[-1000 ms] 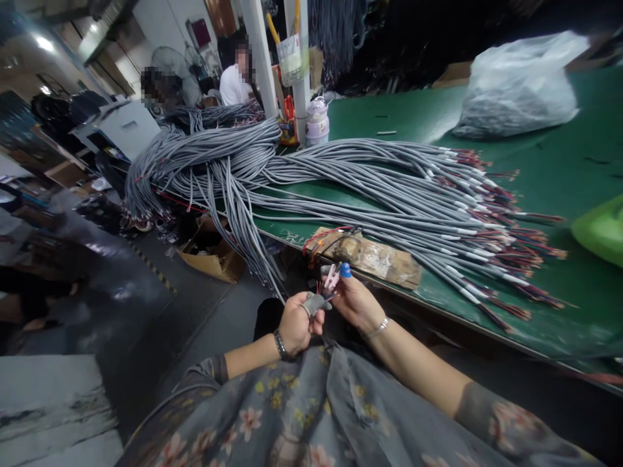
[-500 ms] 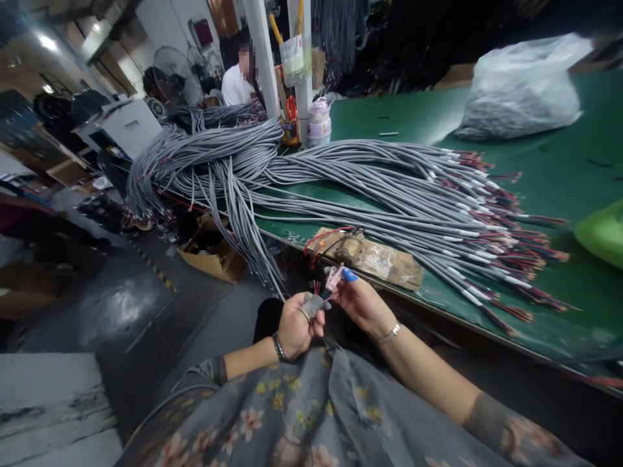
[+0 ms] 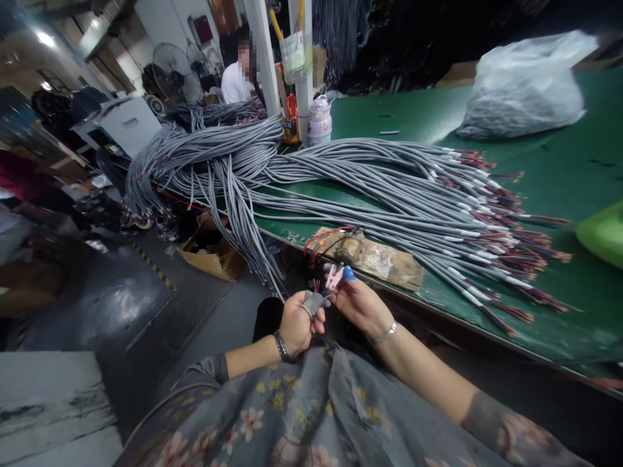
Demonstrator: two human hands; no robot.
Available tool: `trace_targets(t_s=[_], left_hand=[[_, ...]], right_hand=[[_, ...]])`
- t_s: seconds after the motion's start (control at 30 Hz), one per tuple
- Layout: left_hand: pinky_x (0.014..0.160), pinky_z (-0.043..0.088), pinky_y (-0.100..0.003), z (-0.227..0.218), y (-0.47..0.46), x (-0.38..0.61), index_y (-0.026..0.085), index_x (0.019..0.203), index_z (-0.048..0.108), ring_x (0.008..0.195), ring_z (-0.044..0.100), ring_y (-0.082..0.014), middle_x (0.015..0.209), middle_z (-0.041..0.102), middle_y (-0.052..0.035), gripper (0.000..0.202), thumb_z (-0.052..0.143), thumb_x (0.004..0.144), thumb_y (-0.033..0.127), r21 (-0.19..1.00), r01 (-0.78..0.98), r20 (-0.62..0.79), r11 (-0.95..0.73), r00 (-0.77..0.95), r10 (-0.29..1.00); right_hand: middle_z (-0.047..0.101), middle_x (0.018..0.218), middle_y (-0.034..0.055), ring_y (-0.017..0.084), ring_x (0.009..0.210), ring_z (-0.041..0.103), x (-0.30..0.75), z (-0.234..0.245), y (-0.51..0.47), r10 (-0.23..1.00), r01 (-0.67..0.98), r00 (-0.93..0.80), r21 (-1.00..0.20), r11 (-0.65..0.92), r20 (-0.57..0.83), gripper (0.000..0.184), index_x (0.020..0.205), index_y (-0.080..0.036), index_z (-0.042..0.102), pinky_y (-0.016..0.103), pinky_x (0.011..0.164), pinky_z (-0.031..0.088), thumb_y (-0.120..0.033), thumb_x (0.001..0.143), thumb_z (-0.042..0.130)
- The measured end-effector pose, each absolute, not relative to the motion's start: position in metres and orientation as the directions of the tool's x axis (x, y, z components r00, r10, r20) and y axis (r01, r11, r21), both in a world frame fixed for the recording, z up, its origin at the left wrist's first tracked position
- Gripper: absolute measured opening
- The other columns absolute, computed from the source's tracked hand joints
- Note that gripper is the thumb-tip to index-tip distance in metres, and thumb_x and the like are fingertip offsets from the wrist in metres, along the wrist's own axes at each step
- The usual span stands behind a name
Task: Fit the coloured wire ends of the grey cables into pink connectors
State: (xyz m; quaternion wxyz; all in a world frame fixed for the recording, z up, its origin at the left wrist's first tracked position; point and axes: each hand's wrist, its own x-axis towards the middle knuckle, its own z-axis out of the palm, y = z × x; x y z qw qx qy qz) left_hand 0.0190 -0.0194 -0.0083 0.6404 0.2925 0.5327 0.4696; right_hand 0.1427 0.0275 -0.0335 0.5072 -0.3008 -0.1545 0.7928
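Observation:
My left hand [image 3: 296, 322] is closed in a fist around the end of a grey cable [image 3: 314, 302], thumb taped grey, just below the table edge. Thin coloured wires stick out of that cable end. My right hand [image 3: 357, 302] pinches those wires, with a blue cap on one fingertip and pink tape on another. Both hands meet above my lap, in front of a worn brown cardboard pad [image 3: 377, 258] on the green table [image 3: 559, 175]. A big bundle of grey cables [image 3: 370, 188] with stripped red ends lies across the table.
A clear plastic bag [image 3: 523, 87] sits at the far right, a green thing [image 3: 603, 233] at the right edge. White posts, a cup and a jar [image 3: 318, 121] stand at the back. A cardboard box [image 3: 211, 253] lies on the floor. A person in white [image 3: 236, 81] sits far behind.
My hands stay together on the cable end; the right fingers shift slightly on the wires. The view drifts a little and a figure at the left edge moves.

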Motion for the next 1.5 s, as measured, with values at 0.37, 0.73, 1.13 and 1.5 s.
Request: trace_targets(t_s=[0.37, 0.73, 1.13, 1.5], left_hand=[[0.03, 0.021, -0.018, -0.009, -0.024, 0.015, 0.016, 0.062, 0.053, 0.028, 0.04, -0.0043, 0.044, 0.051, 0.0041, 0.046, 0.068, 0.059, 0.059, 0.897, -0.24, -0.383, 0.373, 0.003, 0.924], [0.033, 0.025, -0.017, -0.018, -0.028, 0.007, 0.016, 0.058, 0.052, 0.032, 0.046, -0.0058, 0.047, 0.054, 0.0023, 0.048, 0.065, 0.064, 0.062, 0.945, -0.114, -0.3, 0.306, 0.064, 0.952], [0.037, 0.032, -0.018, -0.015, -0.026, 0.003, 0.017, 0.06, 0.052, 0.036, 0.049, -0.0074, 0.049, 0.054, 0.0023, 0.04, 0.064, 0.069, 0.055, 0.959, 0.056, -0.282, 0.276, 0.164, 0.945], [0.036, 0.032, -0.019, -0.017, -0.024, 0.007, 0.017, 0.051, 0.051, 0.034, 0.045, -0.0072, 0.043, 0.052, 0.002, 0.032, 0.068, 0.066, 0.04, 0.882, 0.196, -0.47, 0.428, 0.319, 0.823]], right_hand=[[0.068, 0.074, -0.0008, 0.012, 0.066, 0.059, 0.146, -0.034, 0.022, 0.884, -0.732, -0.378, -0.496, -0.467, -0.275, 0.03, 0.071, -0.024, 0.068, 0.023, 0.06, 0.049, -0.054, 0.072, 0.07], [0.067, 0.07, 0.0022, 0.012, 0.063, 0.059, 0.166, -0.024, 0.013, 0.794, -0.396, -0.542, -0.75, -0.53, -0.275, 0.042, 0.075, -0.018, 0.069, 0.024, 0.059, 0.047, -0.056, 0.06, 0.077], [0.057, 0.056, -0.0023, 0.01, 0.053, 0.043, 0.164, -0.006, 0.011, 0.888, -0.131, -0.412, -0.951, -0.281, -0.206, 0.034, 0.06, -0.017, 0.064, 0.026, 0.054, 0.035, -0.048, 0.058, 0.079], [0.059, 0.06, -0.001, 0.014, 0.059, 0.048, 0.163, -0.007, -0.002, 0.929, 0.02, -0.363, -0.997, -0.069, -0.071, 0.028, 0.062, -0.019, 0.064, 0.028, 0.059, 0.039, -0.046, 0.069, 0.071]])
